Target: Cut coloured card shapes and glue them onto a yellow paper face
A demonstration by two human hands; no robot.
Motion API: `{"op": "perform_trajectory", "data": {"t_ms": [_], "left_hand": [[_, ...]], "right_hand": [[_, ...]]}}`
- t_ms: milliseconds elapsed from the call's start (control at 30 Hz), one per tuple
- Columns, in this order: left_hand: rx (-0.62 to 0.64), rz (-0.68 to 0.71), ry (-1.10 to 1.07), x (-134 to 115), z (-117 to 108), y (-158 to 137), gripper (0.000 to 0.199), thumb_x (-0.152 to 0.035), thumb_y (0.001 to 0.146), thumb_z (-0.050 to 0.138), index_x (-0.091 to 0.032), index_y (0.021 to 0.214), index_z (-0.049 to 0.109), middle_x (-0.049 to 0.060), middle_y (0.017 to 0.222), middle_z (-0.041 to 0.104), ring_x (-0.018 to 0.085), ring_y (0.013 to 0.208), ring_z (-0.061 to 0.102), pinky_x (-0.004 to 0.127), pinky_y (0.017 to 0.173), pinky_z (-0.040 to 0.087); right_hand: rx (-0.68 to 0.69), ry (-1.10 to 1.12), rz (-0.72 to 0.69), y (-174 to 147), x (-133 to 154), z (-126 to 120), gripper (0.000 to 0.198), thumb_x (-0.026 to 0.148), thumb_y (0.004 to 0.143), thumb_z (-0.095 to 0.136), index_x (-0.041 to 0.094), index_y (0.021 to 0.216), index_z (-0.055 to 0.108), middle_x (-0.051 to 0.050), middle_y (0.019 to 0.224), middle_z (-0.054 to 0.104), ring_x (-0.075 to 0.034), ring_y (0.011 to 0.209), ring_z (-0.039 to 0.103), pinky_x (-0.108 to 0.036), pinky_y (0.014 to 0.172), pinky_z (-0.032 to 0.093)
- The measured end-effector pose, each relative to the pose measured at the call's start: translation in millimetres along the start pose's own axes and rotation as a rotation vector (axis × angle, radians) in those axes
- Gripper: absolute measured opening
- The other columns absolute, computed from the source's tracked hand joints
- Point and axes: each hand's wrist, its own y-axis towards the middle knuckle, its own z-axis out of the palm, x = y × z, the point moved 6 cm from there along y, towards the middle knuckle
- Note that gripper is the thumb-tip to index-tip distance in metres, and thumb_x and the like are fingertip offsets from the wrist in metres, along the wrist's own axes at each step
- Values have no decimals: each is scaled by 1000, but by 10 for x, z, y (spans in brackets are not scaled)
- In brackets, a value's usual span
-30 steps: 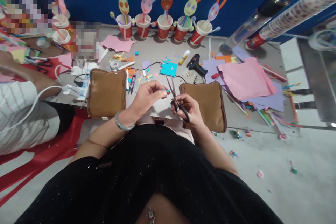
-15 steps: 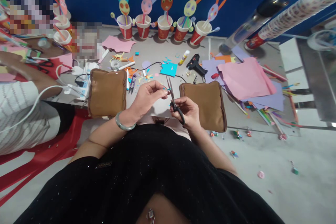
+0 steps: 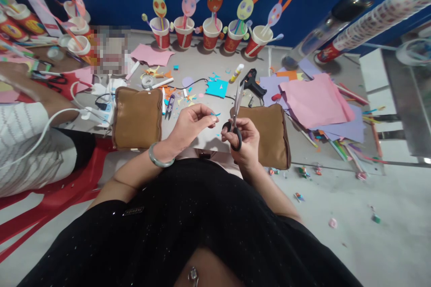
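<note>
Head view: at the near edge of a cluttered table (image 3: pixel 198 63), a person's left hand (image 3: pixel 192 124) pinches a small blue paper scrap (image 3: pixel 216 114) between thumb and fingertips. Just to the right, the right hand (image 3: pixel 247 142) has its fingers clamped on the black-handled scissors (image 3: pixel 236 117) — blades pointing far, apart from the scrap. Beyond the hands lies a blue sheet (image 3: pixel 215 89), with a black glue gun (image 3: pixel 252 83) to its right. Brown cushions (image 3: pixel 137 119) lie left and right. Five paper rabbits (image 3: pixel 214 1) stand in cups (image 3: pixel 210 41) along the far side.
</note>
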Motion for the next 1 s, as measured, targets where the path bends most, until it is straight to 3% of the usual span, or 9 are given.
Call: {"op": "perform_trajectory", "data": {"t_ms": [167, 300, 633, 867, 1000], "left_hand": [[-28, 24, -1, -30, -2, 8, 11, -24, 75, 76, -17, 75, 67, -2, 68, 68, 9, 64, 63, 23, 64, 53], [-68, 24, -21, -72, -7, 16, 12, -23, 72, 76, -17, 71, 67, -1, 64, 67, 9, 62, 63, 23, 63, 52], [-74, 6, -46, -60, 11, 37, 13, -23, 70, 75, -17, 68, 64, -2, 62, 66, 8, 59, 61, 23, 61, 50], [-52, 5, -9, -80, -4, 29, 12, -23, 72, 73, -17, 69, 63, -2, 63, 65, 9, 61, 61, 24, 63, 50], [-51, 7, 5, -100, 2, 21, 12, -23, 72, 73, -17, 68, 63, -2, 62, 65, 9, 61, 61, 24, 63, 50]], "right_hand": [[75, -10, -74, -14, -28, 52, 36, 40, 76, 86, 25, 103, 67, -1, 85, 75, -15, 74, 69, -28, 68, 56], [105, -52, -98, -75, -84, 87, 38, 41, 77, 86, 25, 104, 65, -2, 86, 75, -16, 78, 70, -30, 73, 57], [55, -132, -25, -159, -100, 181, 40, 38, 69, 90, 23, 94, 62, 0, 79, 74, -14, 68, 70, -27, 62, 56], [37, -149, -21, -144, -93, 165, 36, 28, 68, 91, 23, 92, 65, 2, 75, 75, -12, 63, 68, -25, 63, 56], [23, -177, -11, -143, -96, 159, 36, 31, 67, 91, 23, 91, 66, 2, 75, 75, -12, 62, 67, -26, 62, 56]]}}
